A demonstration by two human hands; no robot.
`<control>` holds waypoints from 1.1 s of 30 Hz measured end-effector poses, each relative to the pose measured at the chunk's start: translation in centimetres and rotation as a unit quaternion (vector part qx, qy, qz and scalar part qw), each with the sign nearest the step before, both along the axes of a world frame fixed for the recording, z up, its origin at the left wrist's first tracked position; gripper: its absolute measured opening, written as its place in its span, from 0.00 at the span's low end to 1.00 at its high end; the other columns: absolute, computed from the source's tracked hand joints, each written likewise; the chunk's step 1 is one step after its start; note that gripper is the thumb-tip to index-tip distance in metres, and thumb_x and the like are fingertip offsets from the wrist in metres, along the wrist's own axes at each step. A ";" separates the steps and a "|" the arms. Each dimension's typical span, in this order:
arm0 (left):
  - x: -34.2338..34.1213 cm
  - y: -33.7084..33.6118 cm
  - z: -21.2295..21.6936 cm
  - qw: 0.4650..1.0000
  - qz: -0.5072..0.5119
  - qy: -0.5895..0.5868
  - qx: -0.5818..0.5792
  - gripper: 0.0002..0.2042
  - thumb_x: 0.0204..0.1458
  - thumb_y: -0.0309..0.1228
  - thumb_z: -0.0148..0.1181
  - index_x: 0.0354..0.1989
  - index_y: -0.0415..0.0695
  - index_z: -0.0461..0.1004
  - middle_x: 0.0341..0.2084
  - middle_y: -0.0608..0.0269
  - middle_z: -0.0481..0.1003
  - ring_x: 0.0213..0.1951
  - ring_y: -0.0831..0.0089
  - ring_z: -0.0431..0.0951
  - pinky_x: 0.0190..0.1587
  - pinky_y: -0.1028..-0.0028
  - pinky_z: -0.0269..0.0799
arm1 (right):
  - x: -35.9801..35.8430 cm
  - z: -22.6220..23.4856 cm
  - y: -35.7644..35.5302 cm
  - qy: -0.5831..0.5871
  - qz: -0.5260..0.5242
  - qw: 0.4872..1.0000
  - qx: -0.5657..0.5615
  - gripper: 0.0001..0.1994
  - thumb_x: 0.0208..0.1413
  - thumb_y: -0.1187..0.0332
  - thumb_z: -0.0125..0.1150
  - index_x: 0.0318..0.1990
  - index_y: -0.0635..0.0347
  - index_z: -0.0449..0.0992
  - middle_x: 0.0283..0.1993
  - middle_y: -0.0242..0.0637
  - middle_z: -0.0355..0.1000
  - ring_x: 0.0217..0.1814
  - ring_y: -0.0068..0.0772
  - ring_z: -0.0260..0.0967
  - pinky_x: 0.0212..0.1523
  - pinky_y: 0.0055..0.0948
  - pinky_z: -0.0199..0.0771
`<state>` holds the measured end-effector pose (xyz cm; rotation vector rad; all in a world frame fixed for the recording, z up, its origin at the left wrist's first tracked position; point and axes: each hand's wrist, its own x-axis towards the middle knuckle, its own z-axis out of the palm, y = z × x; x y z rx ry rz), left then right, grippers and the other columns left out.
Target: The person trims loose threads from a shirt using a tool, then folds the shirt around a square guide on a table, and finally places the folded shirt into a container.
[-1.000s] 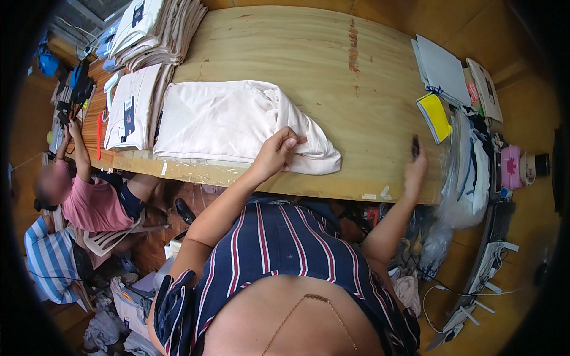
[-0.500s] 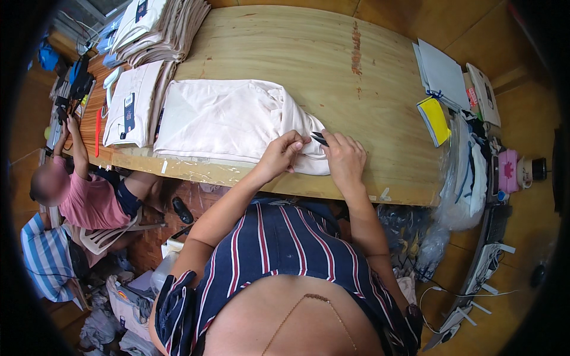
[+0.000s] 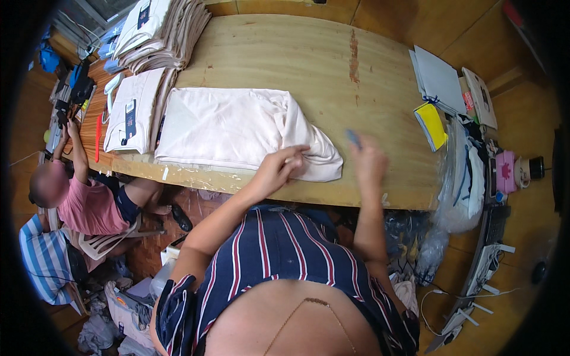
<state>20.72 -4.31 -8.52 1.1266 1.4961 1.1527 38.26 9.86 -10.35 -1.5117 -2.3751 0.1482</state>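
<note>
A pale cream garment (image 3: 228,124) lies folded along the table's near side, its right end bunched and coming to a point. My left hand (image 3: 276,172) rests at its near edge, with fingers curled and seemingly pinching the cloth near the bunched end. Over the bare wood to the right, my right hand (image 3: 371,163) is blurred by motion. Small dark thread snips (image 3: 354,139) stick out from its fingertips, clear of the garment.
Folded cream garments with dark tags form a low stack (image 3: 135,110) and a taller stack (image 3: 163,35) at left. A seated co-worker (image 3: 95,204) in pink is beyond the table's left end. A yellow packet (image 3: 431,126) and white sheets (image 3: 439,80) lie at right.
My right hand has moved right, away from the cloth, with the snips. The garment's bunched end now reaches further right. My left hand has stayed near the same spot.
</note>
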 end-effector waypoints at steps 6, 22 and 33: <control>-6.5 -12.3 -1.1 0.874 -0.273 0.383 -0.126 0.10 0.46 0.29 0.53 0.37 0.44 0.70 0.28 0.59 0.74 0.33 0.61 0.73 0.38 0.70 0.65 | 11.3 -2.7 7.0 -0.059 -0.166 0.974 0.142 0.14 0.44 0.69 0.58 0.41 0.58 0.72 0.32 0.44 0.72 0.34 0.41 0.69 0.36 0.35 0.68; 3.6 6.3 -5.9 0.779 -0.165 0.541 0.273 0.25 0.47 0.43 0.48 0.51 0.41 0.61 0.50 0.58 0.61 0.56 0.66 0.56 0.55 0.64 0.51 | 0.7 -6.8 4.3 0.218 0.179 0.956 -0.080 0.07 0.34 0.71 0.62 0.26 0.57 0.76 0.33 0.31 0.69 0.41 0.35 0.62 0.44 0.32 0.59; 3.4 5.9 -6.5 0.793 -0.157 0.518 0.281 0.19 0.44 0.37 0.52 0.45 0.44 0.68 0.49 0.54 0.61 0.50 0.64 0.61 0.50 0.65 0.56 | 1.0 -6.0 5.1 0.223 0.239 0.936 -0.134 0.05 0.35 0.70 0.62 0.24 0.56 0.75 0.31 0.29 0.69 0.40 0.33 0.62 0.44 0.32 0.57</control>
